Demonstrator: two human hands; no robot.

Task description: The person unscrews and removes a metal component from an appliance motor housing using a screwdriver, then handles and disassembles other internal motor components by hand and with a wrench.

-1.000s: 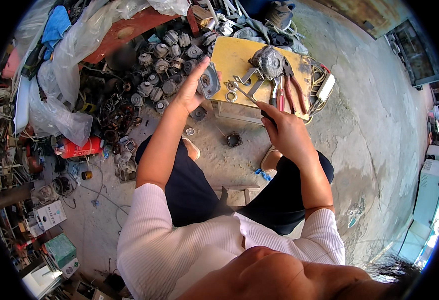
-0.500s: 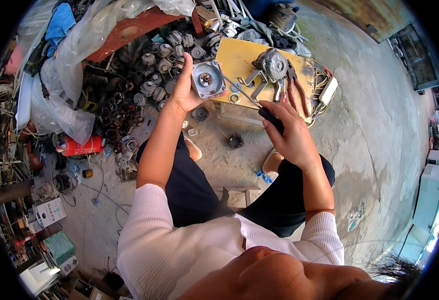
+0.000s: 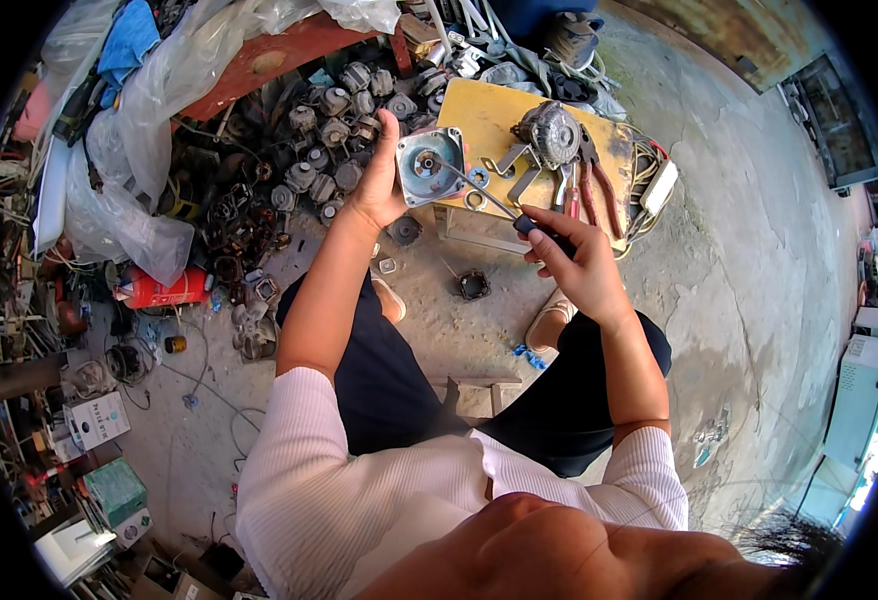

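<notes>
A square grey metal motor end cover [image 3: 417, 188], with a round hub in its hollow side, is held by my left hand [image 3: 374, 192]. The thumb stands up along its left edge; the other fingers are mostly hidden behind it. My right hand [image 3: 591, 272] grips the black handle of a screwdriver [image 3: 497, 199]. Its long shaft slants up to the left, and the tip is inside the cover beside the hub. Under and beyond the shaft, two small rings [image 3: 475, 200] and a bent metal bracket [image 3: 525, 184] lie on a yellow-topped low table [image 3: 474, 108].
On the table stand a round motor [image 3: 551, 136] and red-handled pliers [image 3: 604, 200] beside other hand tools. Coiled cable [image 3: 649, 195] hangs at its right edge. Many used motors [image 3: 304, 178] are heaped at the left. A wound stator [image 3: 472, 285] lies on the floor between my feet.
The cover has shifted slightly right and tilted. The screwdriver tip has moved from the cover's right edge into its hollow, near the hub. The right-hand grip has shifted on the handle.
</notes>
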